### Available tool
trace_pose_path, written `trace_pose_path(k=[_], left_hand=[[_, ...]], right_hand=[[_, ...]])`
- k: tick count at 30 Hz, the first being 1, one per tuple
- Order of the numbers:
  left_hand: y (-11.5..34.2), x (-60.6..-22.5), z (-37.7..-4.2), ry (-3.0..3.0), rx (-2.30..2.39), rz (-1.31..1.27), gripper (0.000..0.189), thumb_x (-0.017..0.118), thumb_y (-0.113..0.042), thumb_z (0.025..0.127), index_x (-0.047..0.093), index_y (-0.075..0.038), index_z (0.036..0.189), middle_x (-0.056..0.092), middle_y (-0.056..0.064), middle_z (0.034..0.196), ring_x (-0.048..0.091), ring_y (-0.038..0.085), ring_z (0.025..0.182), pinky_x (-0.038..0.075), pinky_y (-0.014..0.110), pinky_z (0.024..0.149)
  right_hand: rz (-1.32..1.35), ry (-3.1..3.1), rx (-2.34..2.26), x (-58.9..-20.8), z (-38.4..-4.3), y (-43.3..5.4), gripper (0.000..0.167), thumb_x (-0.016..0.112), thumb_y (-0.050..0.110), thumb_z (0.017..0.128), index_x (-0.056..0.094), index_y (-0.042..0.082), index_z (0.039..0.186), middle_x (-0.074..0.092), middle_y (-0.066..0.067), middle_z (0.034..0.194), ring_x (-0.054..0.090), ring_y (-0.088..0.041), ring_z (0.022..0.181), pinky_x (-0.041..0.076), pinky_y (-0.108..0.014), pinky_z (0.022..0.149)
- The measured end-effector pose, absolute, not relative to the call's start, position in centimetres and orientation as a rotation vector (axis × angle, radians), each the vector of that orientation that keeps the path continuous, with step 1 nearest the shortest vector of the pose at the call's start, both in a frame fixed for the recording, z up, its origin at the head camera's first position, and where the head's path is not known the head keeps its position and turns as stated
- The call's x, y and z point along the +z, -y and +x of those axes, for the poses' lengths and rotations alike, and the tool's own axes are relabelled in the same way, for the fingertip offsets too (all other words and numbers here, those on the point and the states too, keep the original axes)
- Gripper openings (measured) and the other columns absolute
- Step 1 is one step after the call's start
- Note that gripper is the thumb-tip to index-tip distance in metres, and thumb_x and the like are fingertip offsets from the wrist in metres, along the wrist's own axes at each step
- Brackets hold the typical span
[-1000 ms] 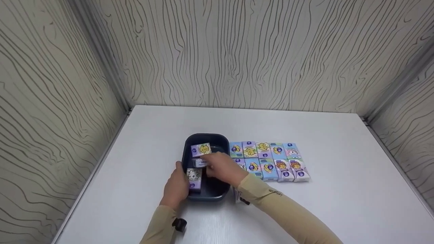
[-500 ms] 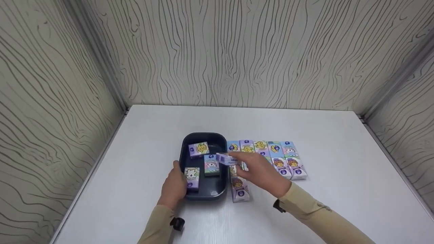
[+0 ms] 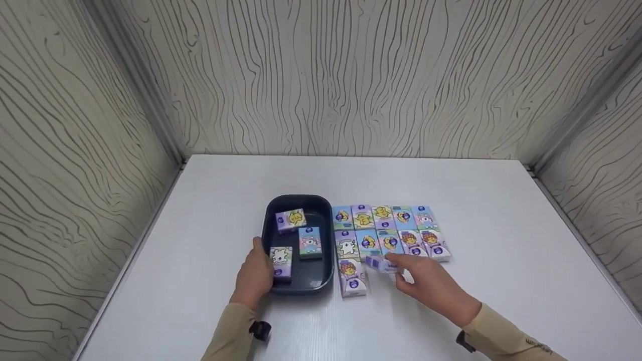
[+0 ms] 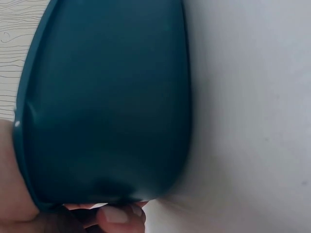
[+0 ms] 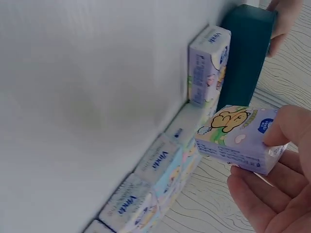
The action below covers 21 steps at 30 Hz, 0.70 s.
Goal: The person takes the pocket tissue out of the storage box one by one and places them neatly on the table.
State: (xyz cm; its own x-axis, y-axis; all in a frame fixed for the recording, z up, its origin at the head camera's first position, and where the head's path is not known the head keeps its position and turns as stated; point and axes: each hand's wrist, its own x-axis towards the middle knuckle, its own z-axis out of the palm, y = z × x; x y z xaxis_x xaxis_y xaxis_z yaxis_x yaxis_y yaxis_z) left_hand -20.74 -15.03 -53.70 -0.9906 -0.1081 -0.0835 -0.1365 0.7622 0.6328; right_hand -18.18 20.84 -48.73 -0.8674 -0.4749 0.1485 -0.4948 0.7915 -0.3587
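My left hand grips the left wall of a dark teal plastic bin. In the left wrist view its fingertips curl by the bin's end. Inside the bin lie a purple-and-yellow tissue pack, a blue-and-pink pack and a purple one with a white figure. My right hand pinches a purple tissue pack between thumb and fingers, its printed yellow figure plain in the right wrist view. That pack hangs right of a lone front pack, just before the second row.
Two rows of tissue packs stand side by side against the bin's right side, with the lone pack starting a third row. White table surface surrounds them. Wood-patterned panels rise behind and at both sides.
My right hand has come out of the bin with the purple pack and moved right and toward the front edge, past the lone pack. My left hand has stayed on the bin.
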Motion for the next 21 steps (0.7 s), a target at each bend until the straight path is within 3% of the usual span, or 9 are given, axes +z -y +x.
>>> trace_pose_path(k=[9, 21], left_hand=[[15.0, -53.7, -20.8, -2.927, 1.042, -0.19, 0.049, 0.036, -0.011, 0.101, 0.02, 0.007, 0.144, 0.053, 0.03, 0.123, 0.057, 0.041, 0.109, 0.047, 0.052, 0.089], [14.9, -53.7, -20.8, -2.89, 1.077, -0.215, 0.053, 0.036, -0.012, 0.101, 0.016, 0.007, 0.147, 0.046, 0.03, 0.133, 0.049, 0.041, 0.121, 0.04, 0.052, 0.098]], right_hand=[[0.963, 2.902, 0.514, -51.3, -16.3, -21.6, 0.04, 0.071, 0.007, 0.081, 0.063, 0.009, 0.121, 0.064, -0.002, 0.119, 0.06, -0.019, 0.11, 0.05, -0.035, 0.089], [1.104, 2.839, 0.437, -53.5, -16.3, -20.8, 0.043, 0.071, -0.003, 0.076, 0.062, 0.013, 0.115, 0.049, -0.005, 0.12, 0.051, -0.019, 0.112, 0.049, -0.031, 0.09]])
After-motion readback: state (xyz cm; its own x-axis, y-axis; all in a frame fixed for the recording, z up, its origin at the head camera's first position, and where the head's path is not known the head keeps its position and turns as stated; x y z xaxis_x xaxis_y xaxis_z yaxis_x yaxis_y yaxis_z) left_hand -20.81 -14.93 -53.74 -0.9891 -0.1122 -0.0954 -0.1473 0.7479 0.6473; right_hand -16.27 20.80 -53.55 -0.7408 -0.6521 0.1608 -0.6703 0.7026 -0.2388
